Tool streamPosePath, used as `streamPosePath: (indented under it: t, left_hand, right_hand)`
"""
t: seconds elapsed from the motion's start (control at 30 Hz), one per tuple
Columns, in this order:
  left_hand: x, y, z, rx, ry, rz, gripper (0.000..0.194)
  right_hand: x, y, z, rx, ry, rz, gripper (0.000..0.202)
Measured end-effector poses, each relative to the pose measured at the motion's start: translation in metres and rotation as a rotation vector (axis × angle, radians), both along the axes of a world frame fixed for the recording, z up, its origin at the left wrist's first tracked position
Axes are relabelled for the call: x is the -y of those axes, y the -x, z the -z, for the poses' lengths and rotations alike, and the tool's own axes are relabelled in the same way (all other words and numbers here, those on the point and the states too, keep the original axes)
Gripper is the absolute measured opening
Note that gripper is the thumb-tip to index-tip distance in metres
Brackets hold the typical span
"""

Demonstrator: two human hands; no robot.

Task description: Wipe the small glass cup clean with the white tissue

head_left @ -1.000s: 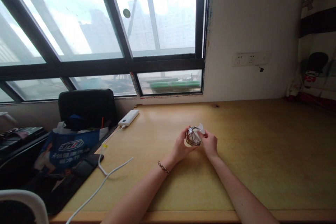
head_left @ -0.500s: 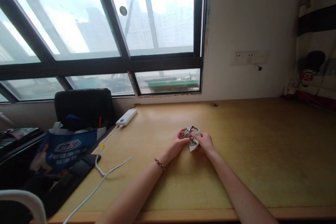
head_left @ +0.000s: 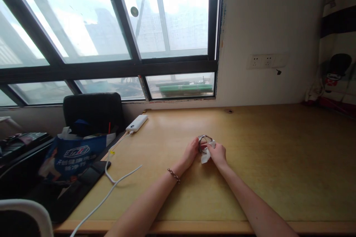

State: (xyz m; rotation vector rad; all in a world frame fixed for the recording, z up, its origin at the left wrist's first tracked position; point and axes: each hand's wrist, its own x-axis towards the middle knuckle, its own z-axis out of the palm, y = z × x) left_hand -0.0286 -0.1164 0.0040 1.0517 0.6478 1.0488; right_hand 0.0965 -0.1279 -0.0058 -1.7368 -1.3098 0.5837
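My left hand [head_left: 191,152], with a braided bracelet on its wrist, is closed on the left side of a dark ring-shaped object [head_left: 202,137], which looks like a watch or bangle. A white tissue [head_left: 205,157] hangs from the ring's lower right side. My right hand [head_left: 218,154] pinches the tissue against the ring. Both hands are close together above the middle of the wooden table [head_left: 267,163]. The fingertips behind the ring are partly hidden.
A white power bank [head_left: 137,123] with a white cable [head_left: 111,189] lies at the table's left edge. Left of the table are a black chair [head_left: 93,109] and a blue bag [head_left: 73,157]. Wall sockets [head_left: 262,61] sit above the table's back.
The ring-shaped object has turned so that its round opening now faces the camera. My right hand and the tissue have shifted slightly down. The view has moved slightly left.
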Motion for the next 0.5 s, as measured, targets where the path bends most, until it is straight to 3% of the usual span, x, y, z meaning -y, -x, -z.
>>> streamPosePath:
  t: [0.17, 0.27, 0.37, 0.5]
  left_hand:
    - [0.003, 0.001, -0.001, -0.059, -0.097, 0.003, 0.071]
    - [0.003, 0.002, -0.001, -0.083, -0.092, -0.018, 0.066]
    - [0.007, 0.003, -0.006, -0.07, -0.095, 0.014, 0.057]
    - [0.009, 0.006, -0.01, -0.055, -0.029, 0.034, 0.044]
  right_hand:
    - [-0.006, -0.003, 0.008, -0.292, 0.146, -0.01, 0.027]
    - [-0.009, -0.005, 0.01, -0.387, 0.187, -0.086, 0.023]
    - [-0.009, -0.01, 0.004, -0.22, 0.106, -0.096, 0.017]
    - [-0.003, -0.016, -0.011, 0.174, -0.19, -0.07, 0.024]
